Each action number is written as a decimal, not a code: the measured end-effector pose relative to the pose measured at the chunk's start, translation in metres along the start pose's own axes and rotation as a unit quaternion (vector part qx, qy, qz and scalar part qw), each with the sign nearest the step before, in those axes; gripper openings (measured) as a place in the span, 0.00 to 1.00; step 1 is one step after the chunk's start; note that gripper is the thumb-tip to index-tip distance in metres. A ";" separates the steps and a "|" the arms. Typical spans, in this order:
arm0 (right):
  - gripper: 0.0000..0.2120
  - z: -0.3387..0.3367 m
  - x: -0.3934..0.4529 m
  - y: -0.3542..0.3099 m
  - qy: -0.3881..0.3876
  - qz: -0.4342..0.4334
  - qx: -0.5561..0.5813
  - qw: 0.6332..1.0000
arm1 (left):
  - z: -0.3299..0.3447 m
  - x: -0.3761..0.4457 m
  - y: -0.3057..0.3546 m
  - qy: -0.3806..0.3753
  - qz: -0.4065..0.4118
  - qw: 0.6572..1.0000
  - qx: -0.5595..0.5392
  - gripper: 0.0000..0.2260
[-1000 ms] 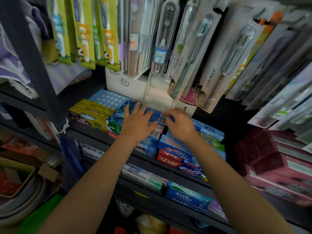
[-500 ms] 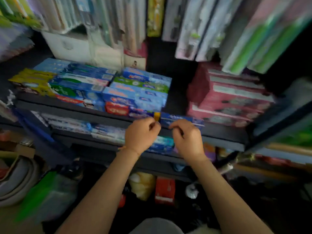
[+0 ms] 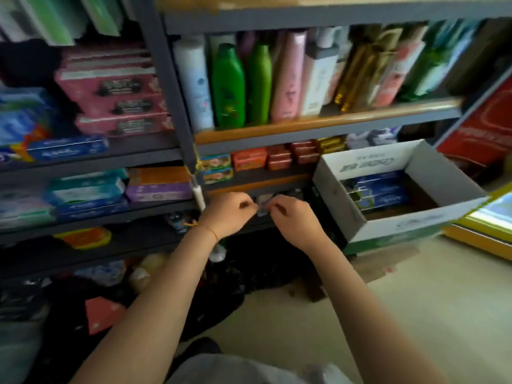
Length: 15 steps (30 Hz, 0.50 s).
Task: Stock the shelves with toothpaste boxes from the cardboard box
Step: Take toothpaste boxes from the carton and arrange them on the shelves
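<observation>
A person's left hand [image 3: 231, 213] and right hand [image 3: 293, 217] hung loosely curled left of the cardboard box [image 3: 399, 227]; whether they pinched a small blurred item between them could not be told. Blue toothpaste boxes [image 3: 378, 189] lay inside. Reaching in squarely and lifting boxes flat looked wisest.

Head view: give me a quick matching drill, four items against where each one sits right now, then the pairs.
Items:
1. cardboard box
2. green bottles
3. pink boxes
4. blue toothpaste boxes

Places:
A. stacked on the left shelf unit, upper left
B. inside the open white carton
C. standing on the upper right shelf beside a white bottle
D. at the right, open top, below the bottle shelf

Pairs: 1-D, 2-C, 3-A, 4-B
</observation>
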State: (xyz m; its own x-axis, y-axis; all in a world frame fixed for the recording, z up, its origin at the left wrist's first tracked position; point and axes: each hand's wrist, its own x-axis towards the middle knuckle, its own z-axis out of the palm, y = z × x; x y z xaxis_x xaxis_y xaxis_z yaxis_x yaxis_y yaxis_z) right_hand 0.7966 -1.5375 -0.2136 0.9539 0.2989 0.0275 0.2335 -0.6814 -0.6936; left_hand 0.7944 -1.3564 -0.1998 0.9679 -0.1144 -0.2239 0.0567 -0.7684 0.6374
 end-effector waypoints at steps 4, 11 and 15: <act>0.10 -0.046 -0.013 0.054 0.049 0.052 -0.009 0.997 | 0.055 0.027 0.061 -0.034 0.025 0.999 -0.019 0.08; 0.11 -0.102 0.001 0.156 0.144 0.103 -0.048 0.983 | 0.142 0.088 0.097 0.050 0.052 0.994 -0.080 0.11; 0.12 -0.134 0.021 0.211 0.094 0.142 -0.045 0.984 | 0.181 0.142 0.122 0.117 0.109 0.984 -0.077 0.13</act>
State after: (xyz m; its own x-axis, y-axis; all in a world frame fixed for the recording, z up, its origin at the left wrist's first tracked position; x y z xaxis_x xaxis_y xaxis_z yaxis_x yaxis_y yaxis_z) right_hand 0.8914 -1.7644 -0.2634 0.9991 -0.0362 -0.0201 -0.0408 -0.7788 -0.6259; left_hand 0.8945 -1.5801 -0.2871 0.9901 -0.1041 0.0939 -0.1388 -0.6355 0.7595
